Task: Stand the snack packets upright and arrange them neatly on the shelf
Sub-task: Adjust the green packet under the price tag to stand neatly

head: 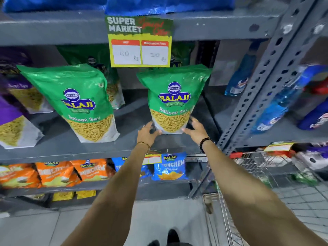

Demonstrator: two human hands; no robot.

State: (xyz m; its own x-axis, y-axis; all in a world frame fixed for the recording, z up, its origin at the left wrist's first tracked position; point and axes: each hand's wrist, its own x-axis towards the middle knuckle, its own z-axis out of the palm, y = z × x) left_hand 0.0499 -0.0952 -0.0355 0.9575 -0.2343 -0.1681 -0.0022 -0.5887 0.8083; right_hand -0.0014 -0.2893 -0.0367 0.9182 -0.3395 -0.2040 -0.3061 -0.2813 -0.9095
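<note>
A green Ratlami Sev packet (pixel 171 96) stands upright on the grey shelf (pixel 58 144), right of centre. My left hand (pixel 147 133) grips its lower left corner and my right hand (pixel 195 130) holds its lower right corner. A second green packet (pixel 76 102) stands upright to the left, leaning slightly. More green packets (pixel 106 68) stand behind, partly hidden. Purple packets (pixel 12 119) fill the far left of the shelf.
A yellow price tag (pixel 140 41) hangs from the shelf above. Orange (pixel 56 172) and blue snack packets (pixel 169 166) lie on the lower shelf. Blue bottles (pixel 282 102) stand on the rack to the right. A wire trolley (pixel 252 164) sits at lower right.
</note>
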